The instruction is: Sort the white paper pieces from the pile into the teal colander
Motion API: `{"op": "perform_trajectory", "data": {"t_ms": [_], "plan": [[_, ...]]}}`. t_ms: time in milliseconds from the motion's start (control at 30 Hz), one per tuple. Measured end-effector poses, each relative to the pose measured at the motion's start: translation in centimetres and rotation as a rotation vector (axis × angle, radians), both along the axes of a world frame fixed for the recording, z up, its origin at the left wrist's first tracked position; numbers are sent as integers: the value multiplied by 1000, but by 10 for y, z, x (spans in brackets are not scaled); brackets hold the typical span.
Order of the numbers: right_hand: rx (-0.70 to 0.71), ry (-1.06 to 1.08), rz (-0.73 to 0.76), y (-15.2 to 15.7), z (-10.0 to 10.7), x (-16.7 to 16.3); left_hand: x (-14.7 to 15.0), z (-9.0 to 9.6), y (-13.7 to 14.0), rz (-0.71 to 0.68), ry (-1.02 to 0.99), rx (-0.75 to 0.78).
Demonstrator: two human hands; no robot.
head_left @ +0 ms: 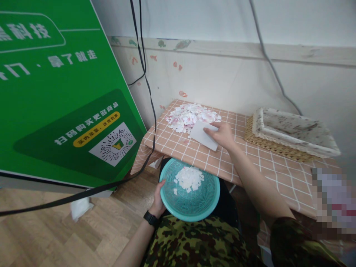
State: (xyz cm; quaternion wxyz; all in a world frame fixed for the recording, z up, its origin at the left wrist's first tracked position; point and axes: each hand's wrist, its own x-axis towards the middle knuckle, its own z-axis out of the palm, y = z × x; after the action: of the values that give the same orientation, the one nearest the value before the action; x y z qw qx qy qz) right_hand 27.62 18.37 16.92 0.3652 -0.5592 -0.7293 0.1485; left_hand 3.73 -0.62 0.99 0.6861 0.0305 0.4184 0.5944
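My left hand (pixel 158 198) grips the left rim of a round teal plastic sieve basket (pixel 191 207), held below the table's front edge. White paper scraps (pixel 189 179) lie in a small heap on the basket's bottom. Over the table, my right hand (pixel 221 134) pinches a flat white card (pixel 204 136) with the thumb on top; the fingers underneath are partly hidden. The card is beside the near edge of a large pile of white and pinkish paper scraps (pixel 191 115) and covers a little of it.
The table wears a brown checked tablecloth (pixel 233 168). A fabric-lined wicker basket (pixel 278 146) stands at its right rear. On the left is a big green cabinet with a printed front (pixel 55 92). A black cable (pixel 151 107) hangs down between cabinet and table. A white bag-like thing (pixel 80 208) lies on the floor.
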Motion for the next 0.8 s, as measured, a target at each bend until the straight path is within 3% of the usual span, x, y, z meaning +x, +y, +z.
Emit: {"op": "perform_trajectory", "data": {"t_ms": [567, 800], "plan": [[-29, 45, 74, -2, 4, 1, -3, -7, -1, -40, -15, 17], [-53, 33, 142, -3, 3, 1, -1, -1, 0, -10, -7, 9]]}}
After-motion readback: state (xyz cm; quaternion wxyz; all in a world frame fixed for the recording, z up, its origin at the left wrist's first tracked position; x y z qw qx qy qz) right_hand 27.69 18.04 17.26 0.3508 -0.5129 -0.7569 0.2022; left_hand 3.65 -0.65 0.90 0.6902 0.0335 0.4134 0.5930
